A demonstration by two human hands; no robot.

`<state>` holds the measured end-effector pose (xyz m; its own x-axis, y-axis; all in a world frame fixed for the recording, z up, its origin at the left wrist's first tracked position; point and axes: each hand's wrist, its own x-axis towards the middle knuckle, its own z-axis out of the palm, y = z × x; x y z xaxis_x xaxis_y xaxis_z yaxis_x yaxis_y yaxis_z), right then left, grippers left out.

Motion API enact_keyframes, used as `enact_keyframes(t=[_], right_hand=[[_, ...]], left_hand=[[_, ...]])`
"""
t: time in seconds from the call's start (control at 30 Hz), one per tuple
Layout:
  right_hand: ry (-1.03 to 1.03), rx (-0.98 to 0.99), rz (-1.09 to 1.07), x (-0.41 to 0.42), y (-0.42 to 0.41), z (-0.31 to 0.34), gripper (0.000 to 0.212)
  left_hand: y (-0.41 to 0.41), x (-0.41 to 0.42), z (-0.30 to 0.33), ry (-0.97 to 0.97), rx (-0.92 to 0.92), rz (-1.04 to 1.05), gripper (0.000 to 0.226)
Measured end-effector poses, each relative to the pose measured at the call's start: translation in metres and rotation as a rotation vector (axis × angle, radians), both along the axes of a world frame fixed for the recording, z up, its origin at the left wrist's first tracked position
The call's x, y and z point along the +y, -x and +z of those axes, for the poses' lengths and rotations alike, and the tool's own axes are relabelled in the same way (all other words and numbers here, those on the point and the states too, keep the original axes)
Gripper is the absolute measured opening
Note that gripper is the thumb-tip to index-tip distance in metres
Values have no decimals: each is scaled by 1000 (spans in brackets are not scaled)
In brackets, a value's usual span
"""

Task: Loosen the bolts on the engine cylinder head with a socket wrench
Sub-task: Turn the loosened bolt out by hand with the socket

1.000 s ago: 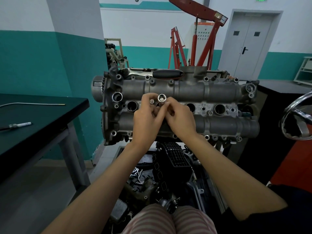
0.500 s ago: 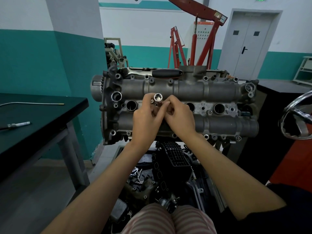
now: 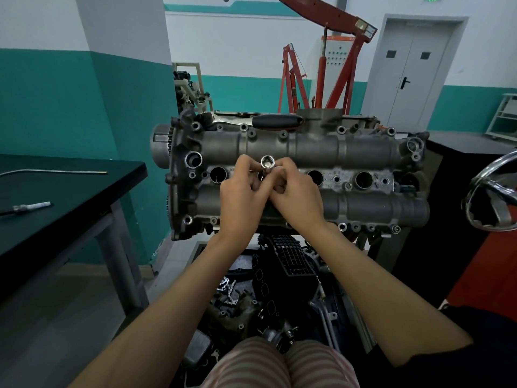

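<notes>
The grey engine cylinder head (image 3: 349, 152) stands in front of me, its bolts and plug holes facing up. My left hand (image 3: 242, 194) and my right hand (image 3: 296, 197) meet over its middle. Between their fingertips they pinch a small shiny socket (image 3: 267, 163), its open end turned toward me. What lies under the fingers is hidden. The socket wrench (image 3: 268, 121), chrome with a black handle, lies along the far top edge of the head, apart from both hands.
A dark workbench (image 3: 70, 191) at left carries a thin metal rod (image 3: 53, 172) and a white-tipped spark plug (image 3: 30, 207). Red engine hoist (image 3: 330, 65) behind. A chrome wheel (image 3: 492, 197) juts in at right. Engine parts (image 3: 279, 275) lie below the head.
Both hands stay together over the head's middle; the socket has shifted slightly between the fingertips. Nothing else moved.
</notes>
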<state>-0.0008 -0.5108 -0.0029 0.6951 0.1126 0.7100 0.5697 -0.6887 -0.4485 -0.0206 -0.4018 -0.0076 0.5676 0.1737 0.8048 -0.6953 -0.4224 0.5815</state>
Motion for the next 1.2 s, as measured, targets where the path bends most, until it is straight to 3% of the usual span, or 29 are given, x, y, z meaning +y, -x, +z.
enact_keyframes(t=[0.1,0.2,0.33,0.47,0.6,0.67,0.77,0.9,0.97,1.1,1.2], right_hand=[[13,-31,-10,0,-1,-1,6],[84,-96,-26,-1,-1,-2,10],[104,-114,21,-1,1,0,29],[56,-45,21,0,1,1,37],[-35,-15,12,0,-2,1,10],[-17,-38,29,0,0,1,7],[70,-87,27,0,1,0,24],[104,-61,20,0,0,-1,38],[53,-16,17,0,-1,-1,43],[-43,2,5,0,-2,0,8],[15,-59,34,0,-1,-1,15]], left_hand=[[1,5,-4,-154,-20,21,14],[-1,7,-7,-214,-47,46,23],[-1,2,-4,-86,-37,43,5],[-2,-3,3,63,31,34,28],[1,0,2,-28,23,6,20],[2,4,-2,-100,-15,-12,19],[2,7,-3,-121,-59,1,23],[1,2,-1,-23,-31,-1,6],[0,-1,0,50,2,-6,19],[2,0,-2,3,14,-41,21],[3,5,-3,-71,-23,-54,17]])
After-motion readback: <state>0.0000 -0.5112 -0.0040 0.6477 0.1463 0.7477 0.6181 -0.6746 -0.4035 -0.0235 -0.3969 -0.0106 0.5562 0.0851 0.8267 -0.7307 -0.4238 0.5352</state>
